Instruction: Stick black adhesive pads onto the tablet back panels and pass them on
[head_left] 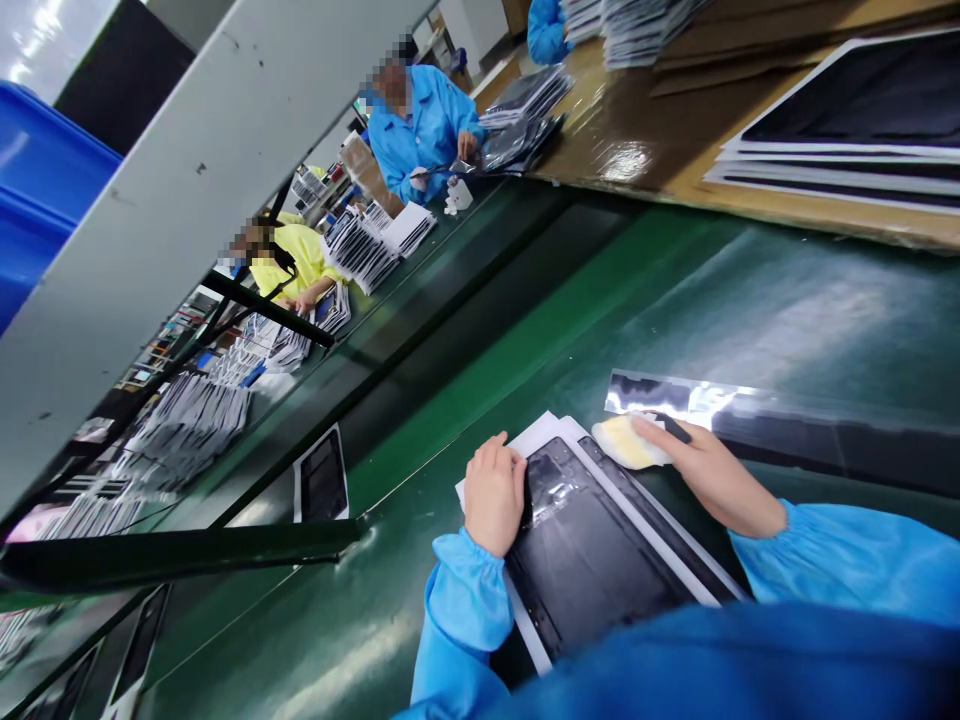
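My left hand [495,495] is at the upper left edge of a flat black panel with a white border [592,550], its fingers bent and close together over the edge. A second white-edged black panel [660,510] sticks out from beneath it on the right. Between the fingers and thumb of my right hand [712,475] is a soft yellow-and-white wiping pad [630,441], just beyond the panels' upper right corner. A small dark piece [670,428] shows at the pad's back; what it is I cannot tell. Past that hand lies a clear plastic strip [675,397].
A green work surface [405,600] borders a conveyor belt [480,350] carrying a black panel [322,478]. Stacked panels [847,130] lie on a cardboard-covered ledge. A grey beam [187,190] crosses the upper left. Across the belt, people in blue [420,125] and yellow [296,260] handle stacks.
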